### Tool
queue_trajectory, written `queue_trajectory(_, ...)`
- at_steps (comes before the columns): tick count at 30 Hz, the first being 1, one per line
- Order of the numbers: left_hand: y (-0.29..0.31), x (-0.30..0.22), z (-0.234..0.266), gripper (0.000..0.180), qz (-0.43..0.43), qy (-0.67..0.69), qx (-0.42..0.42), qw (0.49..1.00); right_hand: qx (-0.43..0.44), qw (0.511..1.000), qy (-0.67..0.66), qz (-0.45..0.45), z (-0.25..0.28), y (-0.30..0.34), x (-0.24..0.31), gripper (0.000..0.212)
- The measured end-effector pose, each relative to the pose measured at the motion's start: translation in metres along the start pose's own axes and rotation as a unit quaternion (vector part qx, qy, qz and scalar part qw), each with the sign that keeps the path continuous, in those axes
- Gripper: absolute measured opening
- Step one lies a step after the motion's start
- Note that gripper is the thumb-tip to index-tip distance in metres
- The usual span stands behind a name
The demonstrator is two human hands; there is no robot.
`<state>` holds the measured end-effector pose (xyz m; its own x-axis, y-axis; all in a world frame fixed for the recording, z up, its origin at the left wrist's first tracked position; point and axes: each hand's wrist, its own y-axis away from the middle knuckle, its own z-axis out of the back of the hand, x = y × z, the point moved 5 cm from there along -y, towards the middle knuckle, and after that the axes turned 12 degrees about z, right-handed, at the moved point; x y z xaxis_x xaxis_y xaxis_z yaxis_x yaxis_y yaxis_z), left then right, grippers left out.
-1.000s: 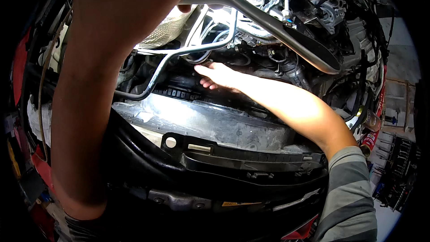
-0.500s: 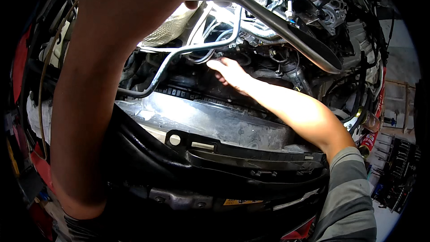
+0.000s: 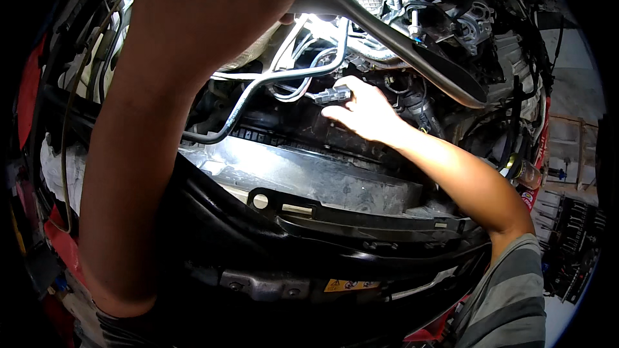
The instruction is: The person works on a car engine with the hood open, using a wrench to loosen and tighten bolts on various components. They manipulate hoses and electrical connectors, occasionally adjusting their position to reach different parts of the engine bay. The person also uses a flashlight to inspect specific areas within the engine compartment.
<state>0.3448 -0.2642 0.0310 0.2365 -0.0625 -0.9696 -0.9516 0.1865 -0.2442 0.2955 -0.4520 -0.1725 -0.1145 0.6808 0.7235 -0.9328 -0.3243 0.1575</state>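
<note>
My left hand (image 3: 293, 6) is at the top of the view, its fingers closed round the head end of a ratchet wrench (image 3: 380, 29). The ratchet's silver shaft and black grip slant down to the right over the engine. Below it, my right hand (image 3: 364, 113) reaches in from the right with a grey electrical connector (image 3: 332, 95) against its fingers, the thumb lying lower and apart from it. Thin wires run left from the connector, close under a bent metal pipe (image 3: 258, 80). My left fingers are partly hidden by the back of the hand.
Engine parts fill the bay behind the hands. A grey plastic panel (image 3: 296, 171) and a black front crossmember (image 3: 309, 222) lie nearer. At the right, a tool set (image 3: 574, 238) lies beyond the car's edge, near a bottle (image 3: 530, 176).
My right hand has moved slightly right and turned, bringing the grey connector into sight. The left arm and ratchet keep nearly the same pose as the view shifts a little.
</note>
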Motion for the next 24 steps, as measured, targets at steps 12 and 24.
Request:
queue_trajectory(12, 0.000, 0.008, -0.014, 0.033, -0.018, 0.002, -0.007, 1.000, -0.126, 0.927, -0.347, -0.071, -0.006, -0.001, -0.039, 0.014)
queue_trajectory(24, 0.002, -0.011, -0.004, 0.031, -0.081, -0.040, 0.026, 0.996, -0.142, 0.980, -0.104, -0.096, -0.003, -0.008, -0.013, 0.026)
